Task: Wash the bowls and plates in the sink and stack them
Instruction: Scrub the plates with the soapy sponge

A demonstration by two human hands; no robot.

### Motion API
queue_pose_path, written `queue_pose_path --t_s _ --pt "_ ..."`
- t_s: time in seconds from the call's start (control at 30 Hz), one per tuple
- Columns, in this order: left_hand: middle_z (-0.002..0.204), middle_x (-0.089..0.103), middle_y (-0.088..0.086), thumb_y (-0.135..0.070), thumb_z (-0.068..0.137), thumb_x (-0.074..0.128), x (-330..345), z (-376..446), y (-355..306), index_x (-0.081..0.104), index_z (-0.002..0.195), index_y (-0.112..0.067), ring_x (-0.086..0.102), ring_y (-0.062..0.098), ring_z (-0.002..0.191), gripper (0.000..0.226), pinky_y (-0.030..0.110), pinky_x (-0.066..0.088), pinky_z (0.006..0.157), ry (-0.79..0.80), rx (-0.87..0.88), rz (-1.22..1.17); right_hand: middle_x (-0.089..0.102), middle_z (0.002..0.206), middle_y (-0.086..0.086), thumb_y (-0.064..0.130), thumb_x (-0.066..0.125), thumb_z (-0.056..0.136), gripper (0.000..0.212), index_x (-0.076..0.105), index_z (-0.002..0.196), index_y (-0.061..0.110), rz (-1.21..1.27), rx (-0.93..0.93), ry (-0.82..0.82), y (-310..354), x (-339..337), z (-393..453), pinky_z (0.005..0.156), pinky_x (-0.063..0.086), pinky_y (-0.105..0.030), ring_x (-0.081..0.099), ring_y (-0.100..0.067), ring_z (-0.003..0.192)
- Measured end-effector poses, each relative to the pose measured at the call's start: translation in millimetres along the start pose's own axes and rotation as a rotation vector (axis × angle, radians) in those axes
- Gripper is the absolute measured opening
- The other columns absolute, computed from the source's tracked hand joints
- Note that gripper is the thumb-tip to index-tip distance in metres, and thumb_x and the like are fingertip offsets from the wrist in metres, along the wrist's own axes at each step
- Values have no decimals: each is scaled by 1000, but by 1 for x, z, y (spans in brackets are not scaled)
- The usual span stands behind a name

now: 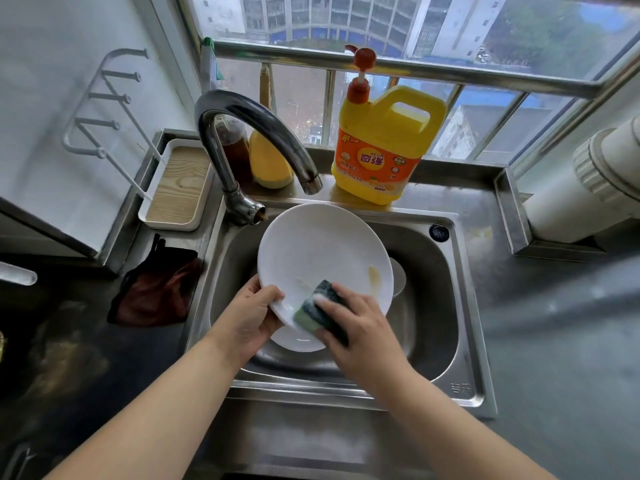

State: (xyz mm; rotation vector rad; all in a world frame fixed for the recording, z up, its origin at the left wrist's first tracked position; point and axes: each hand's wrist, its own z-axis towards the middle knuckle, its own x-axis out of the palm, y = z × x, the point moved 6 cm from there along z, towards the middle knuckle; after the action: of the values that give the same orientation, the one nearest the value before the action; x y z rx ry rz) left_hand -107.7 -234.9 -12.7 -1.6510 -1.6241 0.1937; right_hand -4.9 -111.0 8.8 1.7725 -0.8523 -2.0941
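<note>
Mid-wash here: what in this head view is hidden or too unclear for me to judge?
- Dishes left in the sink: the raised plate and both hands cover most; count unclear.
- Plate's underside: faces away.
- Right hand covers part of the sponge.
- Left hand fingers behind the plate's rim: hidden.
- Brown bottle: behind the faucet.
- Left counter: dark, blurred.

Hidden: most of the second white dish (298,339) on the steel sink (450,306) floor, under the round white plate (322,254) I hold. Another pale dish (399,277) shows only a sliver at that plate's right rim. My left fingers lie behind the plate. Dark brown bottle (235,150): half behind the curved steel tap (242,133). Counter's left edge: blurred.
</note>
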Motion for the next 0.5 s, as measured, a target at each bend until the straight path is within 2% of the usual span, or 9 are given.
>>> queue_pose_path --t_s 0.1,0.2,0.33,0.4,0.5 --pt "106 65 16 9 90 40 -2 0 -1 58 110 -12 64 27 90 34 28 57 58 10 -1 30 57 132 -6 36 56 81 39 65 118 27 37 -85 39 7 0 -5 94 42 -32 56 -28 102" --pt "109 63 13 8 90 41 -14 0 -6 58 108 -13 61 26 93 33 26 57 57 -24 -16 49 59 130 -3 30 57 76 36 69 109 28 -95 -152 43 -17 -12 -5 90 48 -39 59 -30 98" --pt "112 63 12 6 90 44 -17 1 -7 58 111 -15 61 27 98 33 26 58 58 -30 -29 56 63 124 -7 23 67 67 37 71 104 25 -201 66 14 -49 -24 3 77 53 -47 58 -33 87" --pt "108 64 12 7 90 43 -12 1 -7 59 107 -14 61 26 94 32 26 57 57 -33 -13 33 63 122 -9 28 66 69 39 71 107 25 -168 103 10 -35 -16 2 82 53 -47 59 -34 88" --pt "105 64 14 8 90 40 -6 3 -8 59 106 -13 62 27 90 32 26 57 57 -13 18 30 59 129 -7 40 57 79 42 65 118 28 -19 40 49 4 2 -2 94 43 -35 57 -31 99"
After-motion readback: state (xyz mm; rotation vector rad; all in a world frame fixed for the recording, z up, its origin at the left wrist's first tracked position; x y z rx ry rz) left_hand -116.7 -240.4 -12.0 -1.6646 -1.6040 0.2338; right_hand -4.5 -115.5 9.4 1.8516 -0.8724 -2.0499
